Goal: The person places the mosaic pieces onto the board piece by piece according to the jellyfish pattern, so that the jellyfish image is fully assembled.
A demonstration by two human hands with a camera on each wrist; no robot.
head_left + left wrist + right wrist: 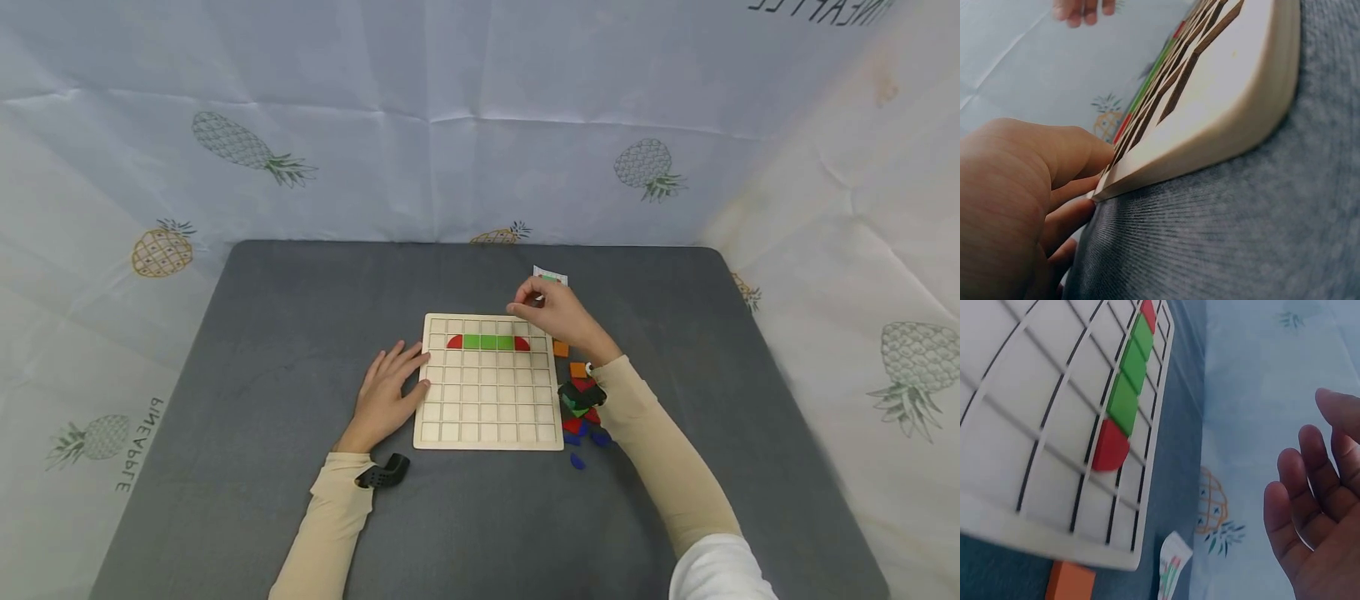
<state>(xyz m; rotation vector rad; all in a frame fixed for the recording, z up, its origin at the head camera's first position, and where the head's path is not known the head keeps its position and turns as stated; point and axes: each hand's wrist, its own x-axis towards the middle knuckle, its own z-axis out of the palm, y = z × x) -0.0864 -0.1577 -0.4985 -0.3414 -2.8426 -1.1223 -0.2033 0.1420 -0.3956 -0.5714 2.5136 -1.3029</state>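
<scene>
A wooden grid board point(487, 417) lies flat on the dark table. Along its second row from the far side runs a line of several green square tiles point(488, 342), with a red rounded tile point(455, 342) at the left end and another red rounded tile point(1111, 447) at the right end. My left hand point(385, 402) touches the board's left edge, its fingers spread and fairly straight. Raised above the board's far right corner is my right hand point(558, 318); its fingers bend loosely, and the right wrist view shows no tile between them.
Beside the board's right edge lie orange tiles point(561, 349), red tiles point(572, 425) and blue tiles point(577, 461), partly covered by the right forearm. A small printed card point(1172, 565) lies beyond the far right corner. White cloth with pineapple prints point(450, 167) surrounds the table.
</scene>
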